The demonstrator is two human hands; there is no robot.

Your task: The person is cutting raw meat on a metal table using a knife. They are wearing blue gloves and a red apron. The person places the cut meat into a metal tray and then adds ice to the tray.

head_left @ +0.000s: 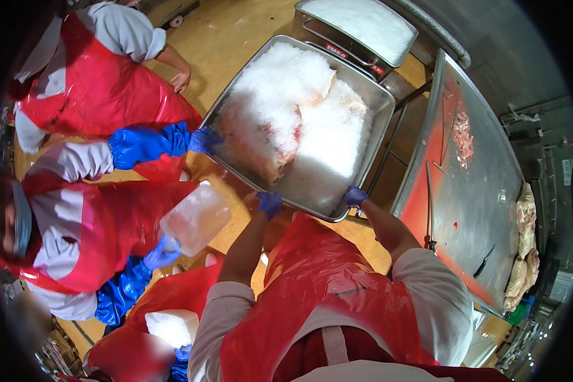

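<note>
My left hand (269,202) and my right hand (356,196), both in purple gloves, are closed on the near rim of a large steel tray (381,124), one near each corner. The tray holds pale pieces of meat (291,149) with red patches, mostly covered in crushed ice (267,83). A co-worker's gloved hand (204,139) with a blue sleeve is at the tray's left rim. The same co-worker's other hand (159,254) holds a translucent plastic scoop (195,216).
A steel table (484,210) at the right carries meat scraps (462,137), knives (484,261) and long meat cuts (525,216). A second ice-filled steel container (356,25) stands beyond the tray. Co-workers in red aprons (108,95) crowd the left side, one holding a white ice-filled container (170,330).
</note>
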